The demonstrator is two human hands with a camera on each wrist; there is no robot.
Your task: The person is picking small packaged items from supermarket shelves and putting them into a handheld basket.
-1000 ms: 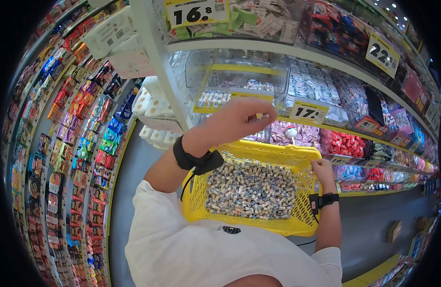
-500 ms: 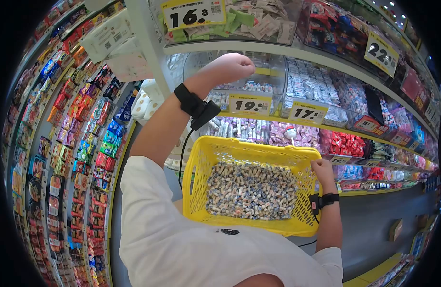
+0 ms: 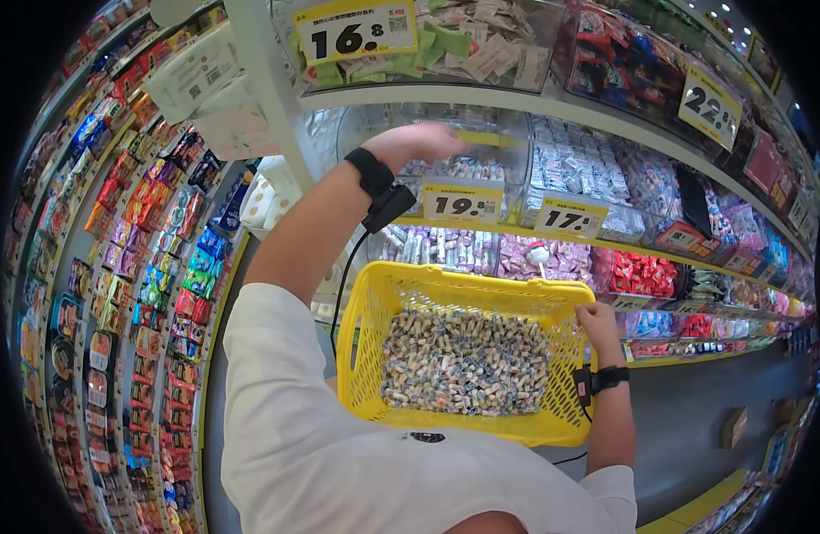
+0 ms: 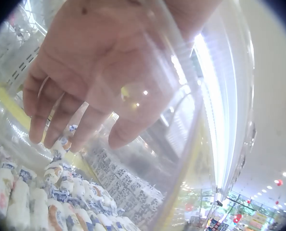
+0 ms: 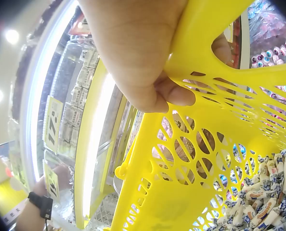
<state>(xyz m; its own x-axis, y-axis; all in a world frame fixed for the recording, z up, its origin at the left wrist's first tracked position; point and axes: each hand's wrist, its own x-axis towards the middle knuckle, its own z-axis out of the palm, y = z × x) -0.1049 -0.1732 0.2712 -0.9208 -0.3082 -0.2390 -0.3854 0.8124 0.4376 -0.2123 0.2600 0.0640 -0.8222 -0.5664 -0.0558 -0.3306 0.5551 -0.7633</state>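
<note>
My left hand reaches into a clear bin on the shelf. In the left wrist view its fingers hang loosely extended, palm showing through the clear plastic, with nothing held. Just below the fingertips lie white and blue wrapped candies. My right hand grips the right rim of a yellow shopping basket, and the right wrist view shows its fingers curled over that rim. A broad layer of similar wrapped candies covers the basket's bottom.
A 19.8 price tag fronts the bin, and a 17.8 tag hangs beside it. An upper shelf runs above the left forearm. Red-wrapped sweets sit lower right. A packed snack rack stands to the left.
The left hand has swung from above the basket up and back into the clear bin, and its fingers have loosened. The right hand keeps its grip on the basket.
</note>
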